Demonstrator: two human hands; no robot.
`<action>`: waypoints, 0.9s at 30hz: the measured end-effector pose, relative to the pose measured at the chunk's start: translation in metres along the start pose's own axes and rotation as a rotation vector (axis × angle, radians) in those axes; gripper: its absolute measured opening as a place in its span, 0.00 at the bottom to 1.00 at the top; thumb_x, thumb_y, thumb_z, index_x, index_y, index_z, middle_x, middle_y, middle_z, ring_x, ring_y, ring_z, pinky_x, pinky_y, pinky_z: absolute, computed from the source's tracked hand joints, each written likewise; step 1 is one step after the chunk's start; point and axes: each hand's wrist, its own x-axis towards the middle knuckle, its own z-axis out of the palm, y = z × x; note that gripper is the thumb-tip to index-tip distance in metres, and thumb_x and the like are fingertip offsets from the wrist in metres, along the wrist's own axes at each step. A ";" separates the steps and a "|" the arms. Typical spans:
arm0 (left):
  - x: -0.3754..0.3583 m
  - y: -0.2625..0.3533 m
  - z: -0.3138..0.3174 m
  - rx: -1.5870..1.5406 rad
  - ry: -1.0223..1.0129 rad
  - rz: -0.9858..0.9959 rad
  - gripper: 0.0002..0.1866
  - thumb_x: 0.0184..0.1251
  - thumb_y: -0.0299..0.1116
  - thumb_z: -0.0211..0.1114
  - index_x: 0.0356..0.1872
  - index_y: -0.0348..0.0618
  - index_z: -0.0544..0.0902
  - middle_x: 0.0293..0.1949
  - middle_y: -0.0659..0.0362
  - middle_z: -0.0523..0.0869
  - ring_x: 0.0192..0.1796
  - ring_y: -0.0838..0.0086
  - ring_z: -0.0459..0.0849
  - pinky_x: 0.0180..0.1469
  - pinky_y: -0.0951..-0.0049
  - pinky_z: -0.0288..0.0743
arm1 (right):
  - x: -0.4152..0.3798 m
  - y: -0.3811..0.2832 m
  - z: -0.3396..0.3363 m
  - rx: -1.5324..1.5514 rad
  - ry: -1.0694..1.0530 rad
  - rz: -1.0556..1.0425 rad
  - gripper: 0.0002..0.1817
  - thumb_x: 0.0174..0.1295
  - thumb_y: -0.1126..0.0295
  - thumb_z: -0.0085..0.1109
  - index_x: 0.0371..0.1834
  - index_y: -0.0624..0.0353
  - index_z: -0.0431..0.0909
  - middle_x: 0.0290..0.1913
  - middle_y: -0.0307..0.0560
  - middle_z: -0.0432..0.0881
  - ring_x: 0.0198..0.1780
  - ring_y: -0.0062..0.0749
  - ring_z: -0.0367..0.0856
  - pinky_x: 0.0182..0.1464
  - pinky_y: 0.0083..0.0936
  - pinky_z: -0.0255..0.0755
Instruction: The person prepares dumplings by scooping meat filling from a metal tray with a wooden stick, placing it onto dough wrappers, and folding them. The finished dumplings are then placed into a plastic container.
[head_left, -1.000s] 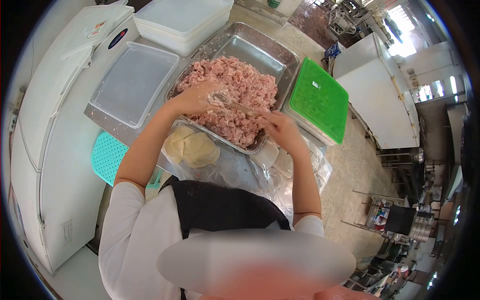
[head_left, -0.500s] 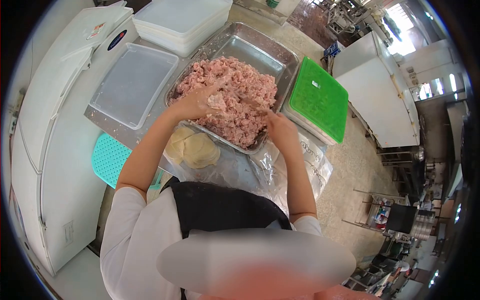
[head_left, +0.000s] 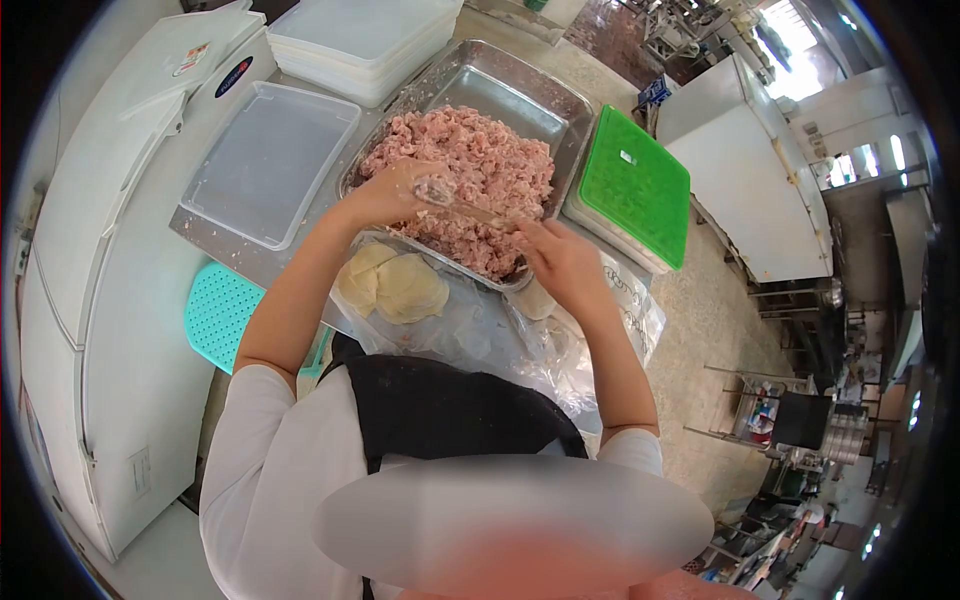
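Observation:
A metal tray (head_left: pixel 577 110) holds a large heap of pink minced meat (head_left: pixel 475 140). Over the meat's near left part, my left hand (head_left: pixel 395 192) is closed around a pale, partly hidden wrapper (head_left: pixel 434 190). My right hand (head_left: pixel 562 258), at the tray's near right edge, grips a thin flat stick (head_left: pixel 480 213) whose far end reaches the wrapper. Pale round wrappers (head_left: pixel 405 290) lie stacked on clear plastic just in front of the tray, below my left hand.
A translucent lid or tray (head_left: pixel 268 165) lies left, with stacked white containers (head_left: pixel 365 45) behind it. On the right sits a green-lidded box (head_left: pixel 637 185). Crumpled plastic (head_left: pixel 565 360) covers the near edge. A turquoise stool (head_left: pixel 225 312) stands lower left, beside a white freezer (head_left: pixel 140 300).
My right hand has drawn back from the meat, and the stick has come up to the wrapper. My left hand has lifted slightly and turned, still holding the wrapper.

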 end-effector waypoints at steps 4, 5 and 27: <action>-0.006 -0.016 0.003 -0.015 0.225 0.154 0.26 0.54 0.39 0.73 0.54 0.42 0.79 0.53 0.48 0.82 0.58 0.57 0.79 0.61 0.65 0.69 | 0.007 0.008 -0.011 -0.034 -0.053 0.024 0.15 0.66 0.65 0.57 0.52 0.60 0.80 0.40 0.54 0.82 0.38 0.46 0.81 0.42 0.33 0.75; -0.009 -0.014 0.001 -0.014 0.222 0.160 0.26 0.54 0.39 0.73 0.54 0.42 0.79 0.53 0.48 0.82 0.58 0.57 0.79 0.61 0.65 0.69 | 0.008 0.002 -0.019 0.030 -0.066 0.110 0.15 0.65 0.66 0.57 0.52 0.60 0.80 0.43 0.55 0.82 0.40 0.46 0.82 0.43 0.32 0.75; -0.005 -0.218 -0.113 0.197 0.455 0.038 0.33 0.50 0.34 0.72 0.61 0.44 0.72 0.55 0.48 0.78 0.55 0.55 0.78 0.56 0.62 0.73 | -0.031 -0.054 0.080 0.757 0.363 0.765 0.16 0.71 0.66 0.55 0.55 0.66 0.79 0.27 0.27 0.73 0.26 0.09 0.64 0.27 0.10 0.57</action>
